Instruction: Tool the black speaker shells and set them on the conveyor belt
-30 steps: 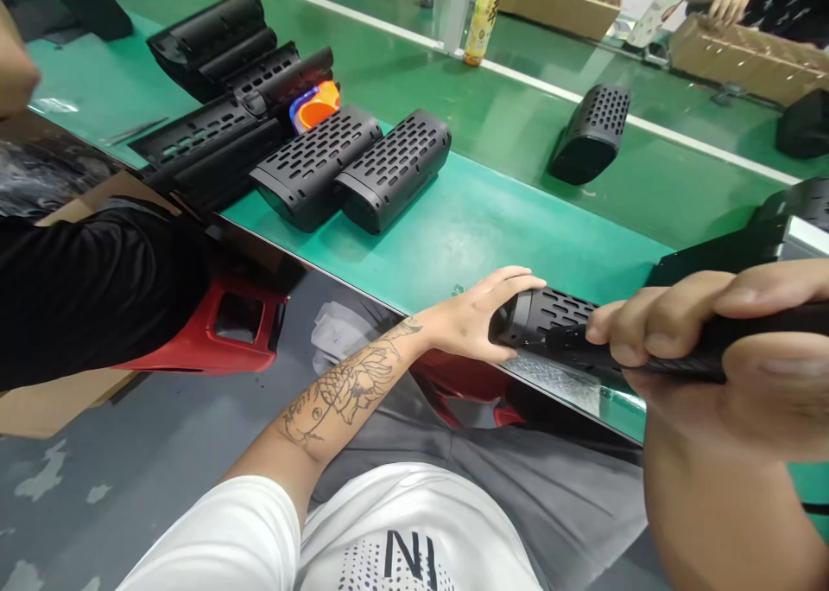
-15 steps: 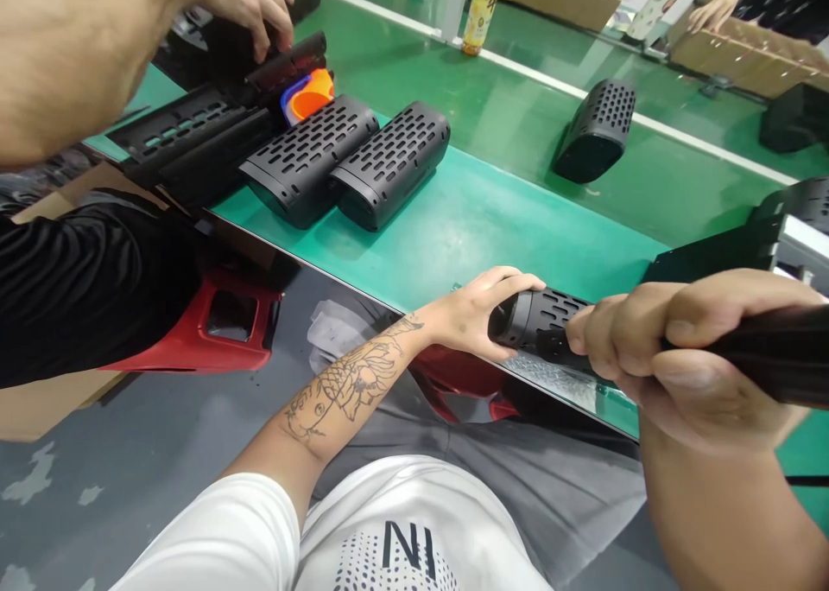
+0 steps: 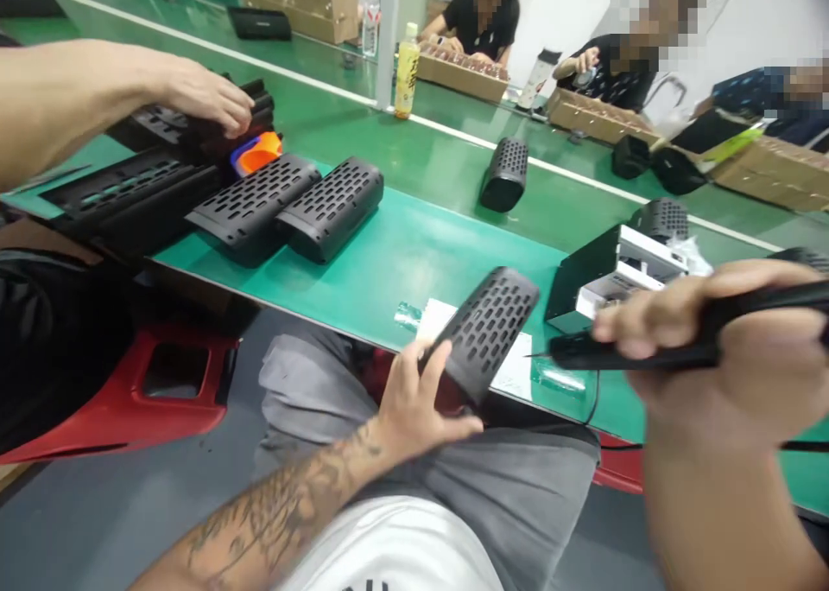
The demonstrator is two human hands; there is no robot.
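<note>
My left hand grips the near end of a black perforated speaker shell, which leans up and away over the table's front edge. My right hand is closed around a black electric screwdriver; its thin bit points left and stops a little short of the shell. Under the shell lies a white sheet on the green table.
Two more perforated shells lie side by side at the left, beside a pile of black housings. A co-worker's hand rests on that pile near an orange part. A black box stands right; another shell sits farther back.
The shell has been lifted and turned from lying crosswise to leaning away from me. The screwdriver tip has come off the shell. The co-worker's hand has settled lower on the housings; the view has tilted up.
</note>
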